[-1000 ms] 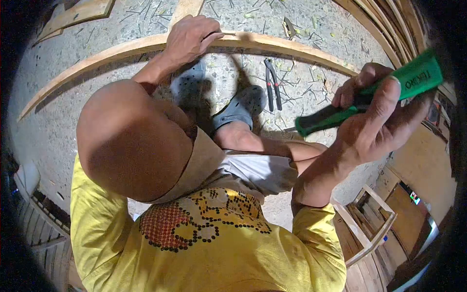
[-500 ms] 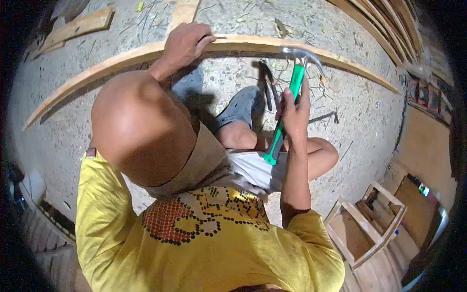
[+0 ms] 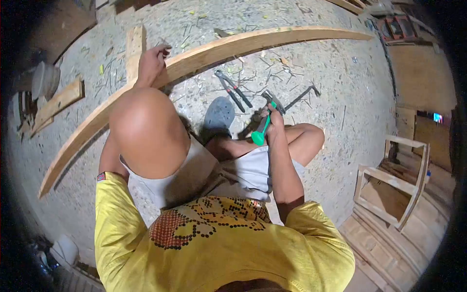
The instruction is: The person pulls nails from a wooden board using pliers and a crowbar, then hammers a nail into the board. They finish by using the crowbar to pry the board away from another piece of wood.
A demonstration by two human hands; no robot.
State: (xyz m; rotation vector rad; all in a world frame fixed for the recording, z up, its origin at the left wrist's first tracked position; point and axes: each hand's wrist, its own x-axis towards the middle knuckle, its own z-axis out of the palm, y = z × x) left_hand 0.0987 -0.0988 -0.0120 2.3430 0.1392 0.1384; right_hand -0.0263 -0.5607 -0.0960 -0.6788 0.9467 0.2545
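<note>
My right hand [image 3: 276, 118] is wrapped round the green and black handle of a claw hammer [image 3: 259, 136], held low above the floor beside my crossed leg. The hammer's head points away from me. Beyond my raised knee, my left hand [image 3: 152, 63] is over a long wooden plank [image 3: 209, 54], near a short board [image 3: 135, 44] that meets it. Its fingers are curled together, and whatever is between them is too small to make out. Pincers [image 3: 232, 91] with red and black handles lie on the floor between the plank and my shoe.
A dark pry bar [image 3: 300, 96] lies right of the hammer. Loose nails and wood chips are strewn across the speckled floor. A wooden frame [image 3: 393, 181] stands at the right, a wood offcut [image 3: 58, 104] lies at the left, and a round container [image 3: 47, 80] is beyond it.
My right hand has lowered the hammer away from the plank, toward my leg. My left hand has shifted left along the plank toward the short board. The view has turned.
</note>
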